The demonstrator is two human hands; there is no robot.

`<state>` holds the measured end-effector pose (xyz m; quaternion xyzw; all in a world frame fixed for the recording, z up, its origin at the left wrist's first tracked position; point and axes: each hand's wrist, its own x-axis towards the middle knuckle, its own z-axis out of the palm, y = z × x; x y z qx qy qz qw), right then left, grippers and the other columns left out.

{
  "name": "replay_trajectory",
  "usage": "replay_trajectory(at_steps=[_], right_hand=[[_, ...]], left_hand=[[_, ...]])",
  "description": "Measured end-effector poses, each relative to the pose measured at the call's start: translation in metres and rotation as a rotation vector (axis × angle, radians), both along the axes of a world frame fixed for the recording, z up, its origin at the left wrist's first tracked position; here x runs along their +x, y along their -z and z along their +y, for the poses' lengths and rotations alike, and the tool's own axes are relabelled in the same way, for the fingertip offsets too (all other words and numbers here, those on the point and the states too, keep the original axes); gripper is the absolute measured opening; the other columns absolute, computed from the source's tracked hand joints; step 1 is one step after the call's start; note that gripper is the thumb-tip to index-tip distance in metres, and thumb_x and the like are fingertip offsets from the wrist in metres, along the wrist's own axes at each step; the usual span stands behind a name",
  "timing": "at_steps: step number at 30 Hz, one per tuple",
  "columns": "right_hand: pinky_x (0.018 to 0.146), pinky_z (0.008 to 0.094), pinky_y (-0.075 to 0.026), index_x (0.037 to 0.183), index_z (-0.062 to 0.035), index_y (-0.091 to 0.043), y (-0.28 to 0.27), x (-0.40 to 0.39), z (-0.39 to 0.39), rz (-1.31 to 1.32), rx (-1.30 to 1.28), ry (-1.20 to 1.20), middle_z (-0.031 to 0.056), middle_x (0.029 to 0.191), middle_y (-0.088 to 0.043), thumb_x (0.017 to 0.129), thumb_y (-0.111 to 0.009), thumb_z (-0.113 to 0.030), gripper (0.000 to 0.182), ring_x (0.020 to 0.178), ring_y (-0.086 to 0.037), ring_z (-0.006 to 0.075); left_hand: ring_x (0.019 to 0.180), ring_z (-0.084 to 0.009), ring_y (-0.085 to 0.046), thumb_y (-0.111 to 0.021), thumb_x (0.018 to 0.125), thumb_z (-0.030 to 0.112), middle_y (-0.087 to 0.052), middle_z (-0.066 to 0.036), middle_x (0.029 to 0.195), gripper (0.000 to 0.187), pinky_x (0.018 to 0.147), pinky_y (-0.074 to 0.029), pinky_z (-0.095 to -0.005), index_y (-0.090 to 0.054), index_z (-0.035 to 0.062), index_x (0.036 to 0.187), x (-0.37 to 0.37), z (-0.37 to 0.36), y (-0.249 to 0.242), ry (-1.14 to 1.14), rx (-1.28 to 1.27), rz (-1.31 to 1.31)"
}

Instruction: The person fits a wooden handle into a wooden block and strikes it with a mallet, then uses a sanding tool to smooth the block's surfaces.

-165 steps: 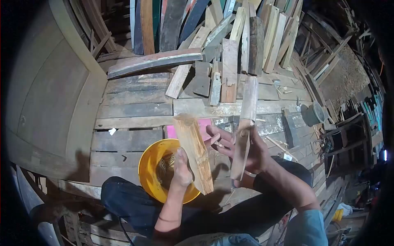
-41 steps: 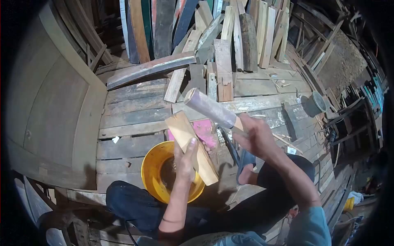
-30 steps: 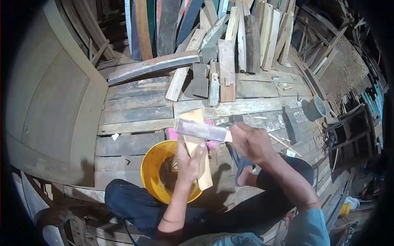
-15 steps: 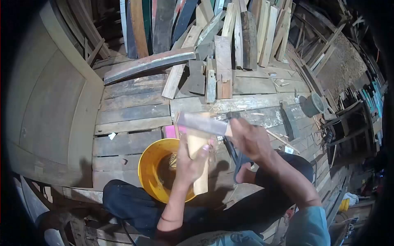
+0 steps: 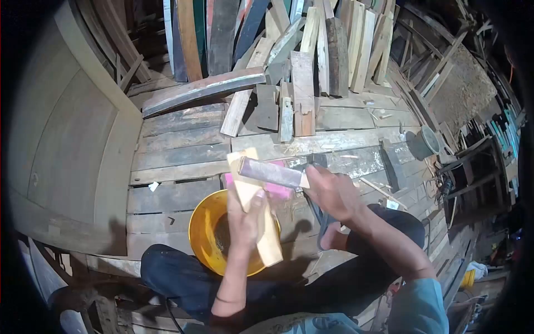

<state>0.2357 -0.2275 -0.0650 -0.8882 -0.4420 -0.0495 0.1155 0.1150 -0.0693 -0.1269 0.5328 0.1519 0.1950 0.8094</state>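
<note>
Since the raised position of a second and a half ago, the grey flat tool (image 5: 272,173) gripped in the right hand (image 5: 332,193) has come down and now lies crosswise on the top end of the pale wood block (image 5: 255,206); judged, splitting is under way. The left hand (image 5: 243,218) clasps that block upright over the yellow bowl (image 5: 204,229). Count: one block, one tool, one bowl

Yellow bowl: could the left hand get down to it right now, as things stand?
Probably not freely. The left hand is wrapped around the upright wood block, which stands over the yellow bowl and covers its right part. The bowl's left rim lies bare, so an emptied hand looks able to reach it.
</note>
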Motion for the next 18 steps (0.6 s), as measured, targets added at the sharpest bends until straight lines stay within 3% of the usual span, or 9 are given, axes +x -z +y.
replay_trajectory(at_steps=[3,6,8,10,11,13,14,16,18], right_hand=[[0.057,0.0462,-0.050,0.101,-0.0053,-0.045,-0.008,0.004,0.006,0.004,-0.002,0.020,0.0168,0.085,-0.060,0.080,-0.067,-0.020,0.033,0.069,-0.060,0.0398],[0.055,0.0453,-0.050,0.100,-0.0055,-0.046,-0.001,0.008,-0.002,-0.018,-0.038,0.052,0.0161,0.084,-0.061,0.080,-0.067,-0.020,0.032,0.067,-0.061,0.0391],[0.056,0.0448,-0.050,0.100,-0.0065,-0.047,0.004,0.008,-0.006,-0.013,-0.034,0.019,0.0151,0.083,-0.061,0.079,-0.067,-0.020,0.032,0.068,-0.062,0.0381],[0.056,0.0445,-0.050,0.100,-0.0070,-0.047,0.007,0.011,-0.005,-0.027,0.014,-0.041,0.0145,0.083,-0.061,0.079,-0.067,-0.021,0.032,0.069,-0.062,0.0377],[0.057,0.0442,-0.050,0.100,-0.0063,-0.047,0.009,0.013,0.000,-0.048,-0.018,0.011,0.0148,0.083,-0.061,0.079,-0.068,-0.020,0.033,0.069,-0.062,0.0372],[0.058,0.0439,-0.050,0.099,-0.0060,-0.047,-0.003,0.013,0.006,-0.053,-0.048,0.005,0.0148,0.083,-0.061,0.079,-0.068,-0.020,0.032,0.069,-0.062,0.0372],[0.058,0.0438,-0.050,0.099,-0.0059,-0.047,-0.007,0.012,0.005,-0.055,-0.063,0.007,0.0149,0.082,-0.061,0.079,-0.068,-0.019,0.032,0.069,-0.062,0.0371],[0.057,0.0430,-0.050,0.098,-0.0064,-0.047,0.001,0.015,-0.006,-0.021,-0.026,0.024,0.0145,0.082,-0.061,0.078,-0.068,-0.019,0.031,0.069,-0.061,0.0375],[0.057,0.0426,-0.050,0.098,-0.0069,-0.047,0.004,0.016,-0.009,0.015,-0.096,0.052,0.0142,0.082,-0.062,0.078,-0.068,-0.019,0.031,0.069,-0.061,0.0377]], left_hand=[[0.096,-0.0192,-0.057,-0.062,0.088,0.016,-0.054,-0.015,0.114,0.053,0.069,-0.051,-0.0268,-0.036,-0.0053,0.129,0.003,-0.024,0.007,-0.033,0.567,-0.019],[0.090,-0.0163,-0.058,-0.060,0.089,0.014,-0.057,-0.013,0.108,0.045,0.068,-0.050,-0.0263,-0.040,-0.0030,0.125,0.000,-0.014,0.010,0.025,0.019,0.083],[0.065,-0.0115,-0.057,-0.055,0.090,0.008,-0.058,-0.007,0.090,0.032,0.054,-0.049,-0.0254,-0.042,0.0015,0.118,-0.004,0.005,-0.012,0.013,-0.126,0.004],[0.059,-0.0121,-0.055,-0.056,0.090,0.010,-0.057,-0.008,0.090,0.033,0.049,-0.047,-0.0266,-0.042,0.0022,0.119,-0.004,-0.004,-0.012,-0.016,-0.133,0.040],[0.069,-0.0148,-0.059,-0.057,0.089,0.011,-0.059,-0.010,0.095,0.035,0.059,-0.050,-0.0276,-0.043,0.0013,0.120,-0.007,-0.011,-0.015,0.063,-0.038,0.132],[0.063,-0.0131,-0.059,-0.060,0.088,0.013,-0.059,-0.009,0.092,0.039,0.053,-0.050,-0.0264,-0.045,0.0027,0.123,0.004,-0.020,0.017,-0.079,0.574,-0.075],[0.063,-0.0123,-0.059,-0.061,0.088,0.014,-0.059,-0.009,0.092,0.038,0.053,-0.050,-0.0258,-0.046,0.0029,0.121,0.003,-0.020,0.023,-0.048,0.566,-0.074],[0.086,-0.0188,-0.062,-0.058,0.089,0.013,-0.060,-0.012,0.101,0.034,0.076,-0.049,-0.0279,-0.046,-0.0005,0.119,-0.002,-0.006,0.001,0.029,0.071,0.069],[0.069,-0.0122,-0.059,-0.057,0.090,0.010,-0.060,-0.008,0.089,0.024,0.057,-0.049,-0.0250,-0.046,0.0016,0.110,-0.009,0.011,-0.011,0.050,-0.165,0.017]])
